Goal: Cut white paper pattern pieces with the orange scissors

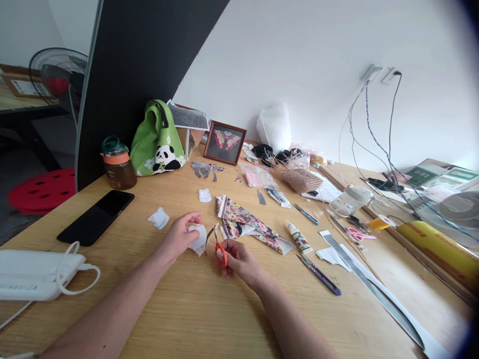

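Observation:
My left hand (182,233) pinches a small white paper piece (198,239) above the wooden table (209,319). My right hand (240,261) grips small orange-handled scissors (219,245), their blades open and pointing up toward the paper's edge. The two hands sit close together near the table's middle. Just beyond them lies a folded strip of floral patterned paper (250,224).
A black phone (96,217) and a white power bank with cable (37,274) lie left. White paper scraps (159,218), a glue bottle (299,237), tweezers (319,274), a long metal ruler (370,286), a green panda bag (159,142), a bottle (119,167) and a framed picture (225,142) surround the hands.

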### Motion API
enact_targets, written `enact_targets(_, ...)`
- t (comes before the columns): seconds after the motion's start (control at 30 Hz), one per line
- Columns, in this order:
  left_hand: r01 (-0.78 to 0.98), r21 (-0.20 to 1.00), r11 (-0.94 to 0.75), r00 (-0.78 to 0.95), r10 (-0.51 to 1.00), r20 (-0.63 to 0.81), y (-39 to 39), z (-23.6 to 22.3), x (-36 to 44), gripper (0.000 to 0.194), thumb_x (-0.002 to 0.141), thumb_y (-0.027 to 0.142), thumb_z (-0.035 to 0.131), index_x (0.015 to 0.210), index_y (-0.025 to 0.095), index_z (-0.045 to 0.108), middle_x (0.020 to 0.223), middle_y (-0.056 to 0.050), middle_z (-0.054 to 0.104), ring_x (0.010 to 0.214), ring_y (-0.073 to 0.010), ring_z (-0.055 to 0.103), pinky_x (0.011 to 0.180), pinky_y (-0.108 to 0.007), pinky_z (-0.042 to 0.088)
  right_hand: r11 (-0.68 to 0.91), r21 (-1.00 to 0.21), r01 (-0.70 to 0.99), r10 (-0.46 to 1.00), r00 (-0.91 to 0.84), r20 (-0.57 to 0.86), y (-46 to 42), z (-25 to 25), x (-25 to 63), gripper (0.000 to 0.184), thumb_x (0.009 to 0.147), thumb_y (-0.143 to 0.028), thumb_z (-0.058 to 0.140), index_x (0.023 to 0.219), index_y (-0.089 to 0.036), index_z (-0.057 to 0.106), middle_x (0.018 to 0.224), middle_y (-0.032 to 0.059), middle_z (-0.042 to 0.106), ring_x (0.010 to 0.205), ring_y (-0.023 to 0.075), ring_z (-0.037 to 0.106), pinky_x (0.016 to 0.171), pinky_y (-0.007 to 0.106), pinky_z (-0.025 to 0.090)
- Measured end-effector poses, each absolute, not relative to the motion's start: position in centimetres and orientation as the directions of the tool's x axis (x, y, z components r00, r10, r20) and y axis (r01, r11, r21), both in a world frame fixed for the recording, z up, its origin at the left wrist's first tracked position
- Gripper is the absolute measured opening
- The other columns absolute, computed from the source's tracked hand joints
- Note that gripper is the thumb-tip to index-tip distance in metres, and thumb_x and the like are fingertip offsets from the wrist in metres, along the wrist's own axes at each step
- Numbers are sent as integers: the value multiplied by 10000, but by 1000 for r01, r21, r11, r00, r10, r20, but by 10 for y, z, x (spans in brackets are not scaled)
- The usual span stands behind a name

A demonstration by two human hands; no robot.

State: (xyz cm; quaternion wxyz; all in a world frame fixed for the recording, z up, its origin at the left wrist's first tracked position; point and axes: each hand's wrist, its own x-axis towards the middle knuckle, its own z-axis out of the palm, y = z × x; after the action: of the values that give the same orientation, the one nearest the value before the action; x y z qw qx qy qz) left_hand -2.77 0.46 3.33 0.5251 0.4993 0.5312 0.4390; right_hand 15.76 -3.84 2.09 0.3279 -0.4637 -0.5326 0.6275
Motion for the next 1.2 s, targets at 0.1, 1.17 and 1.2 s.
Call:
enact_targets(0.1,81,993,92,27,995,-94,7,29,-29,571,577,153,593,1148,135,588,980,-52,589,690,-115,524,648,-249,428,-260,-962,85,887,-374,-273,-39,21,158,473,666,-584,701,752,-156,519,571,-59,504,418,64,472,410,191,345)
enact_targets(1.17,24,999,32,524,851,-39,-11,16,-17,815,603,10,579,1368,242,423,1272,-105,535,1030,-203,569,746,-244,477,44,-998,-50,966,-253,55,-40,28,156,381,737,-543,665,815,-176,602,780,42,641,694,159,529,619,261,407)
enact_targets(1.2,25,999,37,524,850,-45,-10,15,-17,823,596,8,583,1369,243,422,1263,-104,543,1032,-207,570,740,-246,476,47,-998,-46,968,-243,57,-40,28,156,381,737,-544,665,814,-177,602,783,44,643,699,161,532,620,262,408)
